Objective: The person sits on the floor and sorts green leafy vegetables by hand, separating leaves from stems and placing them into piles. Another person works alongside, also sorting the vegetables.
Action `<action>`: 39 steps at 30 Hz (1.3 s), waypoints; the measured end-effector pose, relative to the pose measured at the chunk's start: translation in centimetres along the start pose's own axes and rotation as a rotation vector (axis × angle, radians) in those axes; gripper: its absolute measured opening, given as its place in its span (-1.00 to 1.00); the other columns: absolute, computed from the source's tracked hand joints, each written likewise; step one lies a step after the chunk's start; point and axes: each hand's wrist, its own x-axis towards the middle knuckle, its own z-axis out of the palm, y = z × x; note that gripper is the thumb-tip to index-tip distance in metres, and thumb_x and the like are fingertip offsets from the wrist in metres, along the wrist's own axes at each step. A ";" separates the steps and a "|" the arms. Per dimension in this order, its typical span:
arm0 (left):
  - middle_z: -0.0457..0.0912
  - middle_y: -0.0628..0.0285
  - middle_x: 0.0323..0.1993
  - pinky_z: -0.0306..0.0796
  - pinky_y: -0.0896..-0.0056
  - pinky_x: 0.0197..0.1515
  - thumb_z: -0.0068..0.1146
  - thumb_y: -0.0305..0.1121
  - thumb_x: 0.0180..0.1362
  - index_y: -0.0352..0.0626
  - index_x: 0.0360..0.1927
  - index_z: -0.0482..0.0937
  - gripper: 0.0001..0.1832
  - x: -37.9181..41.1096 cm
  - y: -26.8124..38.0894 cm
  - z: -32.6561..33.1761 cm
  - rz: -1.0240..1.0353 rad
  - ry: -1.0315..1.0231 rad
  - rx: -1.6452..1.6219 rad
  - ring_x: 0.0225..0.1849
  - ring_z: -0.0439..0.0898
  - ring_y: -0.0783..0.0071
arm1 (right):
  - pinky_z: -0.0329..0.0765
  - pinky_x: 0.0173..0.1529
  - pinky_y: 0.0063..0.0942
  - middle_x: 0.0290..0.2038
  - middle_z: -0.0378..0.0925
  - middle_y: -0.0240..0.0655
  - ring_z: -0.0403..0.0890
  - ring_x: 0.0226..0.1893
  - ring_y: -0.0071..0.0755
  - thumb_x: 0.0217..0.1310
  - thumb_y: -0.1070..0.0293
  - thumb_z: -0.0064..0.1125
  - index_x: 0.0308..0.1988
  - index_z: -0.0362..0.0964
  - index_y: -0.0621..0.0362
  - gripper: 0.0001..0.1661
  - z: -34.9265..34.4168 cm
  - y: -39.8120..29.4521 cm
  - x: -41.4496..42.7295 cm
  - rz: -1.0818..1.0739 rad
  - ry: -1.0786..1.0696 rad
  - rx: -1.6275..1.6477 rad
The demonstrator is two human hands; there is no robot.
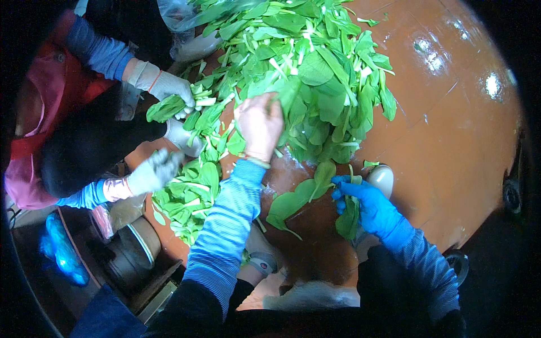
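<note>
My bare left hand (260, 122) is at the near left edge of a large heap of leafy greens (315, 69) with pale stalks, like bok choy leaves. A blurred leaf (289, 94) is at its fingertips, and the fingers look closed on it. My right hand (372, 207), in a blue glove, grips a green leaf (348, 219) by its upper part, low over the brown floor. Between my hands lie a few loose leaves (291, 203). A smaller pile of leaves (190, 200) spreads left of my left forearm.
To the left sits another person, whose gloved hand (173, 91) holds leaves; their other gloved hand (154, 171) hovers near the smaller pile. Pale shoes (380, 179) stand by my right hand. A round container (135, 245) and blue plastic bag (65, 249) lie lower left. The brown floor (456, 139) looks wet.
</note>
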 end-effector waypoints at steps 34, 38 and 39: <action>0.51 0.42 -0.58 0.35 0.60 -0.39 0.12 -0.15 0.09 -0.13 -0.42 0.56 -0.75 -2.3 -7.8 -13.7 -0.058 -1.584 0.304 -0.54 0.41 0.70 | 0.53 -0.32 -0.37 -0.35 0.52 -0.24 0.52 -0.43 -0.33 0.15 0.30 0.07 0.00 0.32 0.16 -0.60 0.7 0.5 -0.1 0.091 0.041 -0.071; 0.56 0.33 -0.58 0.37 0.54 -0.48 0.13 -0.24 0.09 -0.23 -0.37 0.55 -0.77 -0.9 -5.1 -9.4 -0.321 -0.771 -0.224 -0.57 0.47 0.65 | 0.53 -0.28 -0.34 -0.39 0.50 -0.26 0.52 -0.43 -0.32 0.17 0.30 0.07 -0.03 0.35 0.19 -0.63 2.2 -0.2 -0.6 0.037 0.033 -0.071; 0.57 0.24 -0.61 0.38 0.49 -0.51 0.16 -0.17 0.05 -0.23 -0.36 0.55 -0.71 -1.4 -4.9 -7.0 -0.228 -0.610 -0.188 -0.60 0.50 0.60 | 0.53 -0.27 -0.33 -0.41 0.50 -0.26 0.52 -0.44 -0.32 0.17 0.30 0.06 -0.03 0.35 0.19 -0.63 2.1 -0.1 -0.4 0.019 0.022 -0.068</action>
